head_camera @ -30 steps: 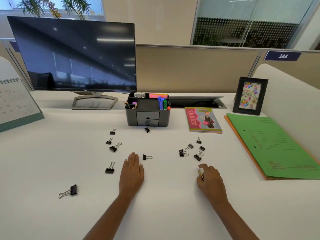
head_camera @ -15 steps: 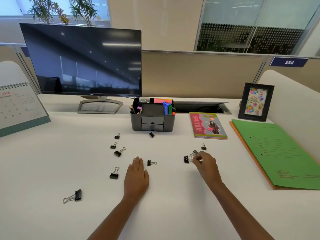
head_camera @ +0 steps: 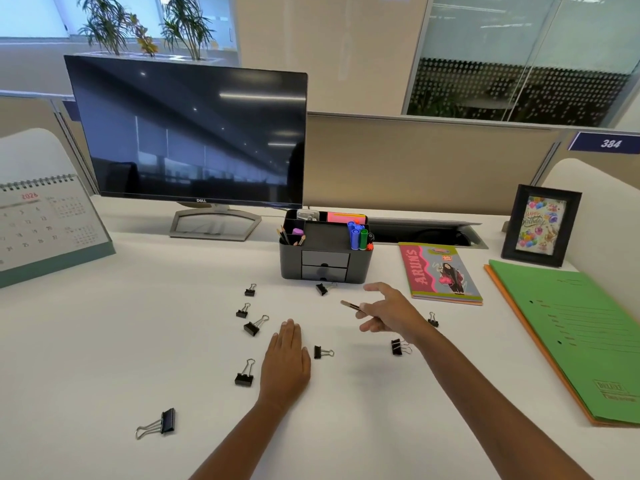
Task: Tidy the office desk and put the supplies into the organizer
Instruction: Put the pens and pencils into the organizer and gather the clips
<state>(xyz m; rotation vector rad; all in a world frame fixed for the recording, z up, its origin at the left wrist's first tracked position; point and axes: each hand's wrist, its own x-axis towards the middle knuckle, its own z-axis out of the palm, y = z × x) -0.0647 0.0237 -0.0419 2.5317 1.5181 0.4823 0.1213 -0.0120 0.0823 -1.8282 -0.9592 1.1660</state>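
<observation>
A dark grey desk organizer [head_camera: 325, 265] with two small drawers stands mid-desk, with pencils and markers in its top compartments. Several black binder clips lie scattered on the white desk [head_camera: 104, 341], among them a clip [head_camera: 322, 289] right at the organizer's foot, a large clip [head_camera: 166, 421] at the near left and another clip [head_camera: 398, 347] beside my right forearm. My right hand [head_camera: 388, 310] hovers in front of the organizer and pinches a short pencil [head_camera: 352, 307] that points left. My left hand [head_camera: 285, 362] lies flat on the desk among the clips.
A monitor [head_camera: 194, 133] stands behind the organizer, and a desk calendar [head_camera: 45, 226] sits at far left. A colourful notebook [head_camera: 440, 271], a framed picture [head_camera: 540, 228] and green and orange folders [head_camera: 571, 330] fill the right side.
My right hand rose from the desk's near right, passed over the right-hand clips, and now hovers closer to the organizer with the pencil. My left hand stayed flat.
</observation>
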